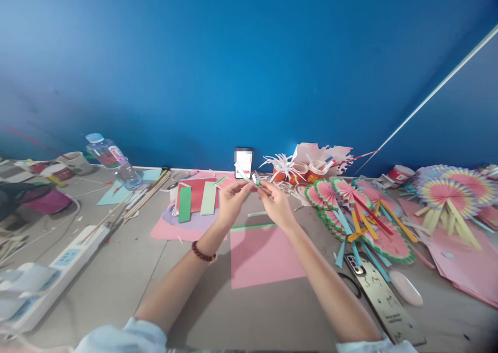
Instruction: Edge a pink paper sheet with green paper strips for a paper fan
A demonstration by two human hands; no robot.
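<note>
My left hand, with a beaded bracelet on its wrist, pinches a thin pale strip of paper raised above the table. Close beside it, my right hand is closed on a small white-and-green piece, too small to make out fully. The fingertips of both hands nearly meet. Beneath them lies a flat pink paper sheet with a green strip along its far edge. Another pale strip rests on the table just beyond that sheet.
Left are green cards, a water bottle, wooden sticks and a power strip. A lit phone leans at the wall. Right are paper cups, folded watermelon fans and a patterned phone.
</note>
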